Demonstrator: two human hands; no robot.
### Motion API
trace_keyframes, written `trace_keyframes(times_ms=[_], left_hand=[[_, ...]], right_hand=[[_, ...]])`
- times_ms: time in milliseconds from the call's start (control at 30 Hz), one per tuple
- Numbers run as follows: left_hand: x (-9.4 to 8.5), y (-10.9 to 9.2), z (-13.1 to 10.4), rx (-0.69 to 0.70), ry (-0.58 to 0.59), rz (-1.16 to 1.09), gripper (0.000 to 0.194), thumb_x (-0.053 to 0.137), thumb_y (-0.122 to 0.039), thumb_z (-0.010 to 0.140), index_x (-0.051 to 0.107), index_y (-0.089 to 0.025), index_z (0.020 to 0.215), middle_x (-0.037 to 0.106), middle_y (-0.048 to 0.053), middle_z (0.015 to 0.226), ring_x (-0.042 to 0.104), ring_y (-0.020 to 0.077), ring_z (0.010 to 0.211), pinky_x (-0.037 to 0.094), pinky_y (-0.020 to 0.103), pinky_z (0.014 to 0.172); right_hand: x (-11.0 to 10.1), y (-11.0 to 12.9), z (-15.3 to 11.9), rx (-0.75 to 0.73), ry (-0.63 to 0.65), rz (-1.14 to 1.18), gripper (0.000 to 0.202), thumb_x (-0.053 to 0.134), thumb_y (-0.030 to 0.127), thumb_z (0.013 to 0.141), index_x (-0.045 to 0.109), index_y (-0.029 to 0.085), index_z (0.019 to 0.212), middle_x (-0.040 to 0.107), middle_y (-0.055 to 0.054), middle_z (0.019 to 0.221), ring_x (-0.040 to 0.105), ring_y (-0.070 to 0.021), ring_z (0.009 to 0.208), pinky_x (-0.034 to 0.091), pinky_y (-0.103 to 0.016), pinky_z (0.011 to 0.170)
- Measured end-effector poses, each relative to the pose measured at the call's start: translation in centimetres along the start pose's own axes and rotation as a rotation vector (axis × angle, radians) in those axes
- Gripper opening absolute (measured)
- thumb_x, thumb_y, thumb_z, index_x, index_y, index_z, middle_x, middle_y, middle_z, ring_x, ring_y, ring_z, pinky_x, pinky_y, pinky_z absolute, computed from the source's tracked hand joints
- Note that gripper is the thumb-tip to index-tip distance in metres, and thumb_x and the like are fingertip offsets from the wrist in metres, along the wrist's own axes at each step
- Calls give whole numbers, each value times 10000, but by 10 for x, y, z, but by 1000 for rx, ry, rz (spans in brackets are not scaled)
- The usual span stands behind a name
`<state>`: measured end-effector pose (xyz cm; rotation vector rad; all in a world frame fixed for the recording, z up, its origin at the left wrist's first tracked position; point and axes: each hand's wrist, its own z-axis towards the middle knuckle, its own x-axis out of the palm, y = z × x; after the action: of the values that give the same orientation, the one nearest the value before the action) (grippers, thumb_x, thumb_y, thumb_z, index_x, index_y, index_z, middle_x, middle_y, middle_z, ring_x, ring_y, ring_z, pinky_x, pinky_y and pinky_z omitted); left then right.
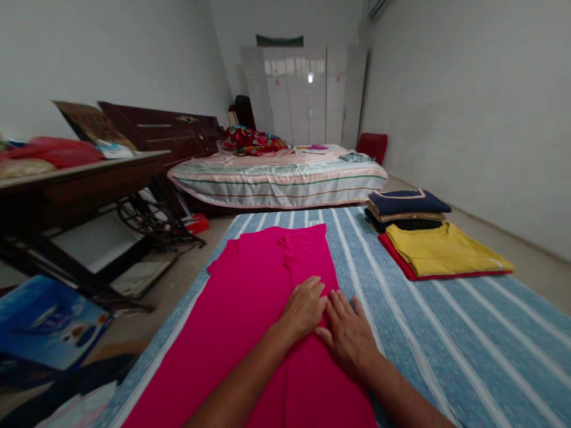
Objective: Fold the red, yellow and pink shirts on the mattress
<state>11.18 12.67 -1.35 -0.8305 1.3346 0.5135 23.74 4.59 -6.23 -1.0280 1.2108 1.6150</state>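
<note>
A bright pink garment lies spread on the striped blue cloth, its right side folded over in a long strip that runs toward me. My left hand rests on that folded strip with slightly bent fingers, palm down. Beside it, my right hand lies flat near the garment's right edge, fingers stretched out. The two hands almost touch, and neither visibly grips the fabric. At the far end, a bunched part of the garment shows near the top edge.
Folded yellow clothing lies on a red piece at the right. Behind it stands a stack topped by a dark blue garment. The blue striped cloth covers the surface. A sewing table stands left; a bed lies beyond.
</note>
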Motion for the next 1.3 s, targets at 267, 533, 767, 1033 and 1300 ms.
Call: trace_keyframes(times_ms=[267,533,767,1033,1300], left_hand=[[30,11,84,-49,24,73,512,319,-401,939,392,-171,1391,315,111,1501,240,250,1397,208,525,1122],[39,15,82,40,-25,65,462,271,-320,945,407,-214,1374,362,58,1485,273,215,1383,193,526,1126],[38,13,78,-75,41,60,566,284,-486,925,352,-223,1421,259,90,1527,168,254,1419,129,572,1120],[27,20,71,-134,87,10,583,358,-529,886,366,-288,1416,185,90,1549,113,293,1426,94,591,1109],[33,22,67,-126,-97,-116,632,458,-430,844,323,-256,1436,290,80,1517,209,306,1398,122,580,1113]], right_hand=[[3,7,-8,-36,-76,-63,561,368,501,935,541,110,1297,481,-187,1370,384,-339,1306,192,-552,1098],[23,17,-14,-16,-282,-181,453,526,454,872,642,118,1153,613,-196,1213,518,-354,1179,288,-542,1044],[48,16,-19,17,-466,-174,321,542,377,834,672,136,1001,672,-194,1077,578,-346,1067,306,-550,1012],[-2,-7,44,-9,-282,42,257,404,133,826,632,199,924,666,-95,939,609,-231,842,449,-386,811],[12,-49,184,129,-240,404,367,369,116,847,594,116,1137,641,-124,1116,583,-187,1039,426,-291,908]])
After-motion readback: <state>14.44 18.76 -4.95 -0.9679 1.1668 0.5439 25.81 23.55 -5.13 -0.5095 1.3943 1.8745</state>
